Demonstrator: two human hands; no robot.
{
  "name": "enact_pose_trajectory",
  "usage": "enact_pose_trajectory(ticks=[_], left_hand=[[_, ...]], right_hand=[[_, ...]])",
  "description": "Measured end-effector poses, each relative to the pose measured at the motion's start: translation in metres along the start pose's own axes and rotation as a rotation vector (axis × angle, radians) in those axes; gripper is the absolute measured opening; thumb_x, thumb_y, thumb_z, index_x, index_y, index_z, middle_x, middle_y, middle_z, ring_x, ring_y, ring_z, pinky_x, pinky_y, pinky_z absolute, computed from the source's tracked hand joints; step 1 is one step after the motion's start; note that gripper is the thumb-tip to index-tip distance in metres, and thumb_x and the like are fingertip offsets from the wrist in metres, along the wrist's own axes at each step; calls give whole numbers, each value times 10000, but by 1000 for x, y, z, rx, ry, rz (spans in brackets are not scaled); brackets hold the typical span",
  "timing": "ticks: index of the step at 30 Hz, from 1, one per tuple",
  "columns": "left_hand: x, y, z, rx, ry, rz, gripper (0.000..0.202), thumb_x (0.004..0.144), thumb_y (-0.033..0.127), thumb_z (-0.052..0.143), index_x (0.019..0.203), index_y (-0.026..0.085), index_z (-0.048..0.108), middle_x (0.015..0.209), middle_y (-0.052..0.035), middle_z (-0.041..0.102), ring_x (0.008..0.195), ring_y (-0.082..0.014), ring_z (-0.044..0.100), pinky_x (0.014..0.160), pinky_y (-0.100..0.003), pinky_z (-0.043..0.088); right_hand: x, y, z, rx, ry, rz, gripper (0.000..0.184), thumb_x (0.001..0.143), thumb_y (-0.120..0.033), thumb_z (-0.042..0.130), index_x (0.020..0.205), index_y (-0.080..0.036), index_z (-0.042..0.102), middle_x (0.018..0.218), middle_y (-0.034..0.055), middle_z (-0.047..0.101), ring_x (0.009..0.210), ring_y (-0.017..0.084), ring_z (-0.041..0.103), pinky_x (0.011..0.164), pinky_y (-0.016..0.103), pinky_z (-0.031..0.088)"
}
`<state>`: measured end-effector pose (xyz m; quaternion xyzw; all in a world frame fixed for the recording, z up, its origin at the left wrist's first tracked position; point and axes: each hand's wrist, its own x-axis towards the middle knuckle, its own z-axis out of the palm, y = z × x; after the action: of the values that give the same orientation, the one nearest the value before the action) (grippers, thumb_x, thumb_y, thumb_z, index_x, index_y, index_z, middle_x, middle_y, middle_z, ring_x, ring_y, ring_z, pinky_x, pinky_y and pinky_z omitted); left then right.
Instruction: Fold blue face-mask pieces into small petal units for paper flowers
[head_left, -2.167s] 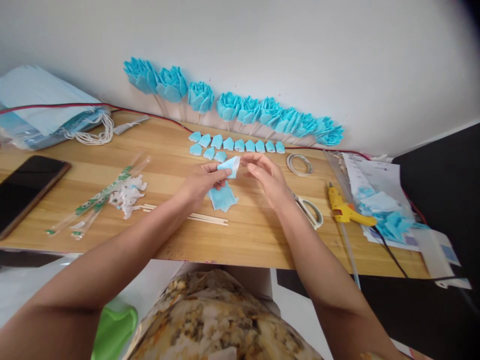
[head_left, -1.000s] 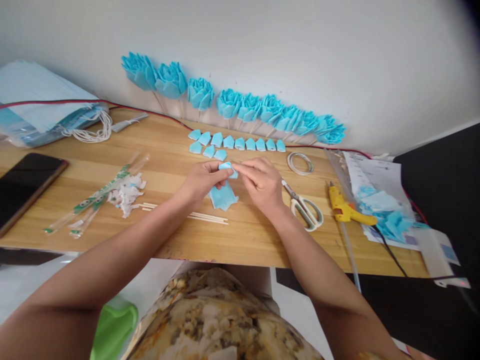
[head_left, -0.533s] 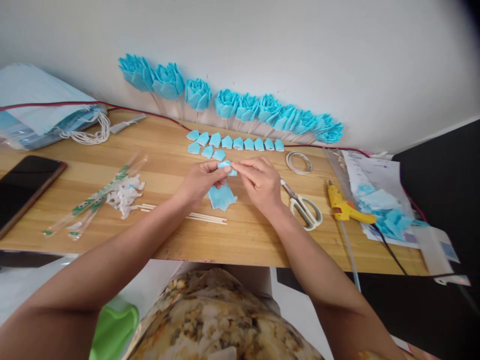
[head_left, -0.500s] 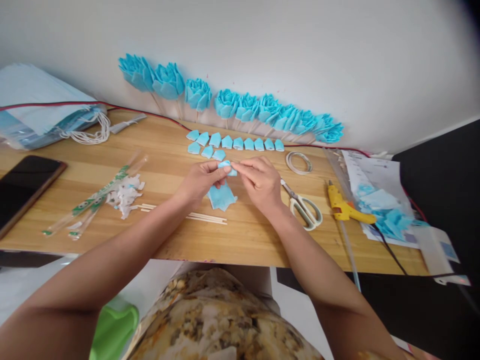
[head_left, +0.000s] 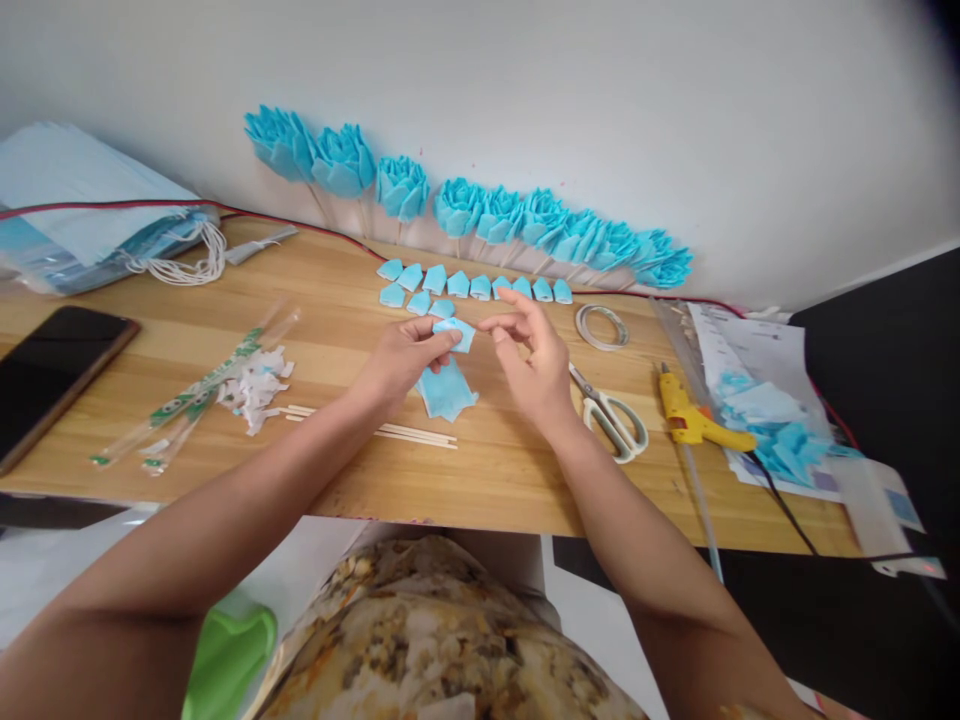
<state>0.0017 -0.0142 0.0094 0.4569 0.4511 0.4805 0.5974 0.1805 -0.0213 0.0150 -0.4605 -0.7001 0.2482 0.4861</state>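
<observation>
A small blue fabric petal (head_left: pixel 460 338) is pinched between the thumb and fingers of my left hand (head_left: pixel 405 358). My right hand (head_left: pixel 531 365) is just to its right, fingers spread and bent, with nothing seen in them. On the wood below the petal lies a flat blue fabric piece (head_left: pixel 448 392) with a jagged lower edge. Beyond my hands, several folded blue petals (head_left: pixel 457 284) lie in two rows; my right fingers cover part of the back row.
Blue fabric flowers (head_left: pixel 403 188) on sticks lean against the wall. On the right are scissors (head_left: pixel 616 420), a tape roll (head_left: pixel 601 327) and a yellow glue gun (head_left: pixel 694 422). White scraps (head_left: pixel 255 390), thin sticks (head_left: pixel 412 433) and a phone (head_left: pixel 60 370) are leftward.
My right hand has let go of the petal, drawn slightly right and opened its fingers. My left hand keeps hold, and more of the petal shows. The view has shifted slightly.
</observation>
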Motion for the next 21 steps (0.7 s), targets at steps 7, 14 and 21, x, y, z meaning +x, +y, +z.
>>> enact_pose_trajectory(ticks=[7,14,21], left_hand=[[-1,4,2,59,14,29,231,697,362,742,645,165,633,555,31,537,547,-95,464,561,-246,370],[-6,8,4,196,38,78,265,719,363,718,597,169,585,541,39,494,550,-93,436,539,-243,322],[-1,1,2,-38,-48,-12,375,755,516,721,654,169,621,629,-12,607,580,-113,538,559,-249,416]], right_hand=[[5,-7,-3,290,-220,376,248,857,-435,623,768,-206,654,781,-6,646,781,148,585,756,283,460],[3,-8,1,273,-208,355,201,773,-391,685,752,-207,606,707,-35,558,688,121,491,683,269,403],[4,-4,0,265,-147,332,179,760,-359,679,738,-200,598,684,-41,536,637,106,464,644,269,381]])
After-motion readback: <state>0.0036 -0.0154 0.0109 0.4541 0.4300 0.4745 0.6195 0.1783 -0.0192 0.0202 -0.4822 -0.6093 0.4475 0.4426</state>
